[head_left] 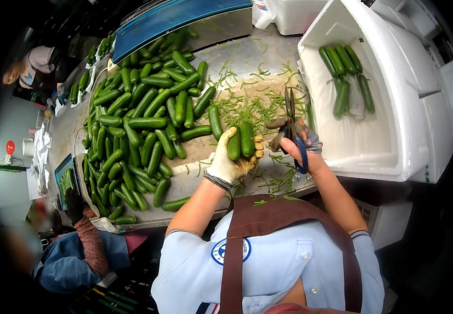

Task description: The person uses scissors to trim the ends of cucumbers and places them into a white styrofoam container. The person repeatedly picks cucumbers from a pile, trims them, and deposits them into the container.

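My left hand (230, 161), in a pale, stained glove, is closed around two smooth green cucumbers (247, 139) held side by side above the metal table. To their right, my right hand (301, 144) grips scissors (291, 112) with dark blades pointing away from me and a blue handle loop. Dark covers sit on some of its fingers. A large heap of cucumbers (143, 115) spreads over the table left of my hands. Thin green trimmings (245, 104) are strewn around and beyond both hands.
A white foam box (400, 99) stands at the right with several cucumbers on its pale lining. Across the back lies a blue-topped panel (184, 26). One co-worker's dark-gloved hand (74, 201) is over a tray at the left; another person (41, 65) stands farther off.
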`<state>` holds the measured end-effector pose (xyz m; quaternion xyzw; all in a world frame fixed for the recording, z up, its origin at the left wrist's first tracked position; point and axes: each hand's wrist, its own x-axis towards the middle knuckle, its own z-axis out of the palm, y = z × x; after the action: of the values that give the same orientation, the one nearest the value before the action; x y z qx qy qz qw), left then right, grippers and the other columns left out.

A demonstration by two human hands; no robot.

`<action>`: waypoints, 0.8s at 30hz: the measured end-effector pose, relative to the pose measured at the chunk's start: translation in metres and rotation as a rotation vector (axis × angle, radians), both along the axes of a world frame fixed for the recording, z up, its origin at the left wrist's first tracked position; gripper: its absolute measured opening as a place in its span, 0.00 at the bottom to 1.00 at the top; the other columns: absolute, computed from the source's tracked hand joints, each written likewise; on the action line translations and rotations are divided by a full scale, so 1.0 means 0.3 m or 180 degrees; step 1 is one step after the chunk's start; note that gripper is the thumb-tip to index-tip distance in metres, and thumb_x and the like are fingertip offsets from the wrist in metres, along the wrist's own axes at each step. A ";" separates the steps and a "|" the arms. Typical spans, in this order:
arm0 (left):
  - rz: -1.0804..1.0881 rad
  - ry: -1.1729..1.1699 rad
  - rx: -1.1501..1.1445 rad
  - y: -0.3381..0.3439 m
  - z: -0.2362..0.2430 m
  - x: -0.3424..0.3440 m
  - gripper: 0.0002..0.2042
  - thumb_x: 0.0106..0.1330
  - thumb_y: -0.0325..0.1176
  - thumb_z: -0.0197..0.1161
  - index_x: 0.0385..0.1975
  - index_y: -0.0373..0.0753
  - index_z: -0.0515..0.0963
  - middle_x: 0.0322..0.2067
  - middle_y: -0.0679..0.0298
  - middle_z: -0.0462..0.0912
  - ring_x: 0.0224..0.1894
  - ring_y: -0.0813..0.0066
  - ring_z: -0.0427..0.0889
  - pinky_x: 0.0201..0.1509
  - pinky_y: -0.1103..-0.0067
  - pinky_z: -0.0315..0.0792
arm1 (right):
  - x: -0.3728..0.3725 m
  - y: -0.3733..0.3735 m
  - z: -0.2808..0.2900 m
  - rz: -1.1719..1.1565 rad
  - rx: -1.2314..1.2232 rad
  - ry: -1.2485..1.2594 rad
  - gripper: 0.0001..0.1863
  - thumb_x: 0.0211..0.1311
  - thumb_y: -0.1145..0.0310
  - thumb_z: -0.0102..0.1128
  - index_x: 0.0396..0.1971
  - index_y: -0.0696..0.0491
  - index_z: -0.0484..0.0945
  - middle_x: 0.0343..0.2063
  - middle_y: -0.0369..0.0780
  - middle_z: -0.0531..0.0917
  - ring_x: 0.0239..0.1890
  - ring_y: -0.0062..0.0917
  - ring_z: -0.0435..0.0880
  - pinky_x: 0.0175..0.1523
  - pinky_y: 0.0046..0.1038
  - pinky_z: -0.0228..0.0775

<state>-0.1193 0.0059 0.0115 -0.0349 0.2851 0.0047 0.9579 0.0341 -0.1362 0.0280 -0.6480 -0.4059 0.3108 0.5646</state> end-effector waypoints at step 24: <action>0.0185 0.0053 0.0340 -0.113 0.087 0.042 0.23 0.60 0.53 0.48 0.44 0.41 0.71 0.31 0.58 0.78 0.26 0.66 0.77 0.28 0.71 0.72 | -0.097 0.001 -0.013 -0.0842 0.0203 -0.0614 0.24 0.47 0.73 0.62 0.46 0.60 0.69 0.33 0.42 0.75 0.33 0.31 0.74 0.41 0.28 0.67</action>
<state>-0.1068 -0.0280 0.0377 0.0081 0.2912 0.0480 0.9554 0.0049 -0.1359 0.0240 -0.7044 -0.3790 0.1570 0.5792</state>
